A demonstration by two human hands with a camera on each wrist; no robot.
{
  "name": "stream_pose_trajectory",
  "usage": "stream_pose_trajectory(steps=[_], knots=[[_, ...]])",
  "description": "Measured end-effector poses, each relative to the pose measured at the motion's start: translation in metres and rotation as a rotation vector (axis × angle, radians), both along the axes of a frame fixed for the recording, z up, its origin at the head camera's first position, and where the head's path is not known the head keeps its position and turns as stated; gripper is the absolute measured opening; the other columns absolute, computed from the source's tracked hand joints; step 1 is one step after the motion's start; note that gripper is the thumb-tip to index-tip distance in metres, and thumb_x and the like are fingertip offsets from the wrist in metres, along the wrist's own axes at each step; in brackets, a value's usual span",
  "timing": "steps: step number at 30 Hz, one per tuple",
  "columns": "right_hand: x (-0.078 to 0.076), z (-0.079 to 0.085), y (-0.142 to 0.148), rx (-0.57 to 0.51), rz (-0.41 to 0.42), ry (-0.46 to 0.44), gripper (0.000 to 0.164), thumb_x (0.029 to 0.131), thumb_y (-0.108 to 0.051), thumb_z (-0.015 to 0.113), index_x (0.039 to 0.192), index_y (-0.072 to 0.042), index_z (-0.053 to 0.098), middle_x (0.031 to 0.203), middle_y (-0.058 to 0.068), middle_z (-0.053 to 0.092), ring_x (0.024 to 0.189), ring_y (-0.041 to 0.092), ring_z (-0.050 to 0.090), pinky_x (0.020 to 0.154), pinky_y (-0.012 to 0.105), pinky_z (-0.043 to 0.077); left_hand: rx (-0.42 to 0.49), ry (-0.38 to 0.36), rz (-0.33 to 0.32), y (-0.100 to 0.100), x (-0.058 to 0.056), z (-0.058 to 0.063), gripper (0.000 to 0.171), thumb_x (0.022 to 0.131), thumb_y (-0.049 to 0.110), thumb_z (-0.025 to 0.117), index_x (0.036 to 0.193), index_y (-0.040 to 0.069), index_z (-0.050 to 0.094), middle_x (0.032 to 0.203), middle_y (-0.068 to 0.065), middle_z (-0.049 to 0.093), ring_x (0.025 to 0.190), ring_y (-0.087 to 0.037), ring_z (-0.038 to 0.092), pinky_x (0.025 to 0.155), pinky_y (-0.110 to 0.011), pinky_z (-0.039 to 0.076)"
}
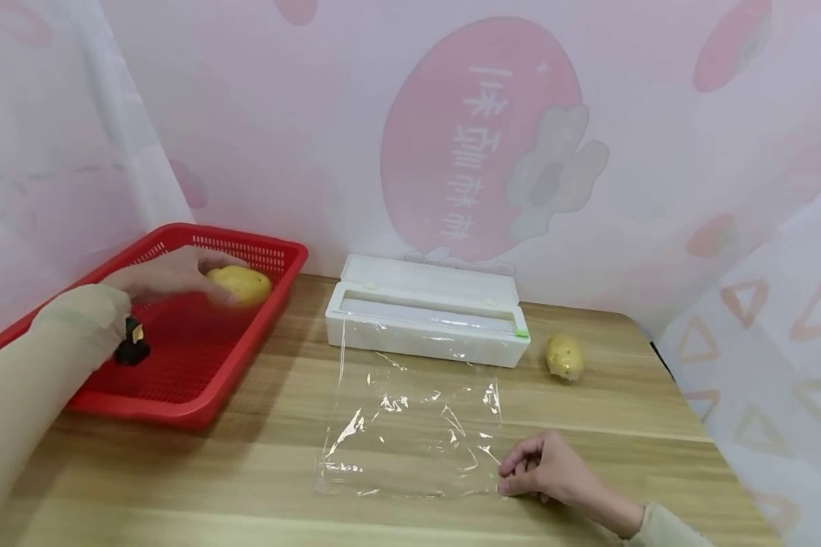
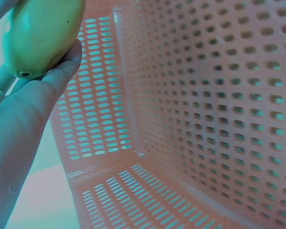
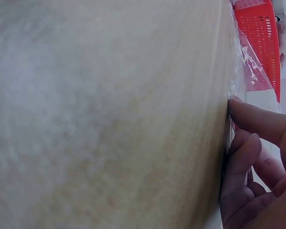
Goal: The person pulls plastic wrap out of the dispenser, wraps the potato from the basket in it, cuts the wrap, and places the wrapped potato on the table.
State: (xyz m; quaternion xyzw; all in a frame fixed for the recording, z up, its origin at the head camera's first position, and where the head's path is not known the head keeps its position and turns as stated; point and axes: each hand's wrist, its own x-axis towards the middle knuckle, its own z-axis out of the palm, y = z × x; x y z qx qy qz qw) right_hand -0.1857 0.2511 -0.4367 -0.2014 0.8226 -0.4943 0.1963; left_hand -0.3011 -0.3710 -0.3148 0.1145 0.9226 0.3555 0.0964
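Yellow mango-like fruit, centre left, sits in the left hand's curled grip over the red basket; lower right, the right hand pinches cling film, best kept flat.

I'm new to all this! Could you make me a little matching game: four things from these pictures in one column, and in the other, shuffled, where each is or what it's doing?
Column one
1. white box
2. left hand
3. clear film
4. right hand

Column two
A. stretched out in front of the box
B. at a near corner of the film
C. standing open, near the wall
D. holding a yellow fruit at the red basket

Right pairs: 1-C, 2-D, 3-A, 4-B
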Motion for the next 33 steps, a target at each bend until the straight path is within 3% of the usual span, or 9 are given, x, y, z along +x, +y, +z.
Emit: stream_pose_trajectory(steps=[10, 14, 18, 22, 27, 33], knots=[[-0.006, 0.002, 0.000, 0.013, 0.009, 0.011, 0.019, 0.071, -0.012, 0.088, 0.080, -0.004, 0.073, 0.062, 0.005, 0.060, 0.046, 0.006, 0.044, 0.040, 0.017, 0.037, 0.074, 0.074, 0.056, 0.023, 0.015, 0.035, 0.062, 0.083, 0.034, 0.080, 0.138, 0.030, 0.053, 0.127, -0.003, 0.054, 0.110, -0.026, 0.049, 0.083, -0.042, 0.049], [-0.007, 0.003, 0.001, 0.016, 0.007, 0.008, 0.020, 0.071, -0.012, 0.088, 0.081, -0.004, 0.073, 0.063, 0.005, 0.060, 0.047, 0.006, 0.044, 0.040, 0.017, 0.037, 0.089, 0.085, 0.058, 0.041, 0.021, 0.050, 0.061, 0.083, 0.035, 0.080, 0.137, 0.029, 0.052, 0.126, -0.002, 0.055, 0.109, -0.024, 0.051, 0.085, -0.041, 0.048], [-0.005, 0.002, 0.000, 0.020, 0.011, 0.009, 0.019, 0.071, -0.013, 0.088, 0.080, -0.005, 0.073, 0.062, 0.006, 0.061, 0.047, 0.006, 0.044, 0.040, 0.017, 0.037, 0.157, 0.089, 0.091, 0.072, 0.033, 0.058, 0.065, 0.082, 0.037, 0.081, 0.139, 0.028, 0.052, 0.124, -0.003, 0.057, 0.109, -0.024, 0.052, 0.086, -0.040, 0.047], [-0.005, -0.001, 0.002, 0.021, 0.015, 0.021, 0.018, 0.071, -0.014, 0.088, 0.079, -0.006, 0.073, 0.061, 0.003, 0.059, 0.046, 0.005, 0.044, 0.040, 0.017, 0.036, 0.240, 0.073, 0.107, 0.116, 0.052, 0.061, 0.071, 0.076, 0.041, 0.085, 0.138, 0.028, 0.053, 0.121, -0.005, 0.060, 0.107, -0.025, 0.053, 0.087, -0.041, 0.046], [-0.006, -0.004, 0.007, -0.007, 0.030, 0.056, 0.017, 0.073, -0.015, 0.087, 0.080, -0.007, 0.074, 0.060, -0.001, 0.058, 0.045, 0.003, 0.042, 0.039, 0.016, 0.035, 0.329, 0.068, 0.034, 0.170, 0.075, 0.059, 0.073, 0.072, 0.037, 0.089, 0.136, 0.021, 0.056, 0.119, -0.007, 0.062, 0.107, -0.027, 0.056, 0.089, -0.042, 0.049], [-0.007, -0.006, 0.009, -0.023, 0.052, 0.082, 0.016, 0.074, -0.017, 0.087, 0.081, -0.010, 0.075, 0.060, -0.003, 0.058, 0.046, 0.001, 0.042, 0.039, 0.015, 0.035, 0.421, -0.010, -0.014, 0.210, 0.098, 0.040, 0.076, 0.071, 0.033, 0.090, 0.138, 0.019, 0.055, 0.116, -0.008, 0.063, 0.107, -0.029, 0.057, 0.088, -0.045, 0.049]])
